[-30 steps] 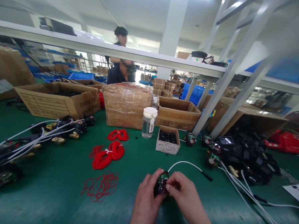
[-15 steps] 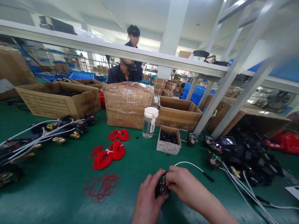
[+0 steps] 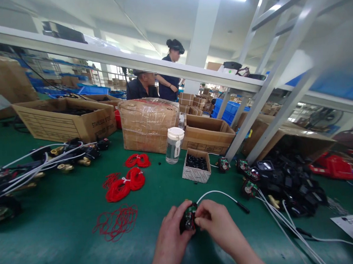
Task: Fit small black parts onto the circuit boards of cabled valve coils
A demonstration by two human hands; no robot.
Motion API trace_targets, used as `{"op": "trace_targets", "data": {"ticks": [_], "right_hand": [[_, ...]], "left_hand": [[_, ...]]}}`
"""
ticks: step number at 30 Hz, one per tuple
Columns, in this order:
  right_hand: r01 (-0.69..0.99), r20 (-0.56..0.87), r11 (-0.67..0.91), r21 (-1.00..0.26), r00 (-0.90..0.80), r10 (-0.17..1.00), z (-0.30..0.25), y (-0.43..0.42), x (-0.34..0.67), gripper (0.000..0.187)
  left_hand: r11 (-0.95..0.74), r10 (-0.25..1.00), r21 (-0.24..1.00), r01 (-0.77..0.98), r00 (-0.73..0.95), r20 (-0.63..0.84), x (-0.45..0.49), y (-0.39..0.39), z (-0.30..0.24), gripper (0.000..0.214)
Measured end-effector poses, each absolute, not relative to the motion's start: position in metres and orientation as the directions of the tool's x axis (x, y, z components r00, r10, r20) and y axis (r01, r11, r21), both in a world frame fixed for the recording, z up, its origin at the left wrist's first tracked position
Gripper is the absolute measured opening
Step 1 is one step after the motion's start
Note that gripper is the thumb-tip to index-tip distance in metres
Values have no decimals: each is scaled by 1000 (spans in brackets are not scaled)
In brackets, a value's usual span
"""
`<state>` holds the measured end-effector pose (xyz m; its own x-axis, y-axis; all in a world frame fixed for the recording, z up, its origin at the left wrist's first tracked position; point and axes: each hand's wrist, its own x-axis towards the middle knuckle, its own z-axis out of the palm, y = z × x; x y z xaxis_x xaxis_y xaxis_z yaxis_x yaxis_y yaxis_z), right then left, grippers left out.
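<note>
Near the front of the green bench, my left hand (image 3: pixel 170 232) grips a small black device with an exposed green circuit board (image 3: pixel 189 216), fingers and thumb around its left side. At the board's right edge my right hand (image 3: pixel 216 223) is closed in a pinch; whatever lies between its fingertips is too small to make out. A white cable (image 3: pixel 219 192) curves out behind the device and ends in a black plug (image 3: pixel 243 207). Thin red wires (image 3: pixel 119 223) lie loose to the left, with tied red wire bundles (image 3: pixel 126 186) behind them.
A small box of black parts (image 3: pixel 196 168) and a clear bottle (image 3: pixel 174 146) stand ahead. Black housings (image 3: pixel 288 185) and similar circuit-board units (image 3: pixel 250 188) pile up at right. Brass-fitted assemblies (image 3: pixel 65 157) lie left. Cartons (image 3: pixel 149 125) line the back below a shelf; two people are beyond.
My right fingertips have shifted down slightly along the device's edge, and more of the green board shows. Behind the shelf, the standing person has moved right. The view has shifted a little.
</note>
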<state>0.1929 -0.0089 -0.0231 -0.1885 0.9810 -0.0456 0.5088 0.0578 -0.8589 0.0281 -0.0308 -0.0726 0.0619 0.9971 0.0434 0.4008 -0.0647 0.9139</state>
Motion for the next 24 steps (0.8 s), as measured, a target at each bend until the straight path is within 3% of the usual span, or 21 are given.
{"op": "trace_targets", "data": {"ticks": [5, 8, 14, 19, 24], "right_hand": [[300, -69, -60, -952, -22, 997, -42, -25, 182, 2], [197, -45, -54, -979, 53, 998, -50, -33, 174, 11], [147, 11, -25, -989, 238, 971, -76, -43, 160, 27], [-16, -32, -28, -999, 351, 936, -107, -45, 148, 42], [-64, -6, 17, -998, 348, 937, -115, -43, 150, 39]], "left_hand": [[-74, 997, 914, 399, 50, 58, 28, -30, -75, 65], [-64, 998, 913, 402, 46, 50, 28, -30, -73, 63], [-58, 998, 914, 402, 53, 40, 28, -31, -73, 63], [-52, 998, 910, 412, 52, 34, 28, -30, -75, 64], [-49, 998, 908, 416, 59, 27, 27, -31, -75, 65]]}}
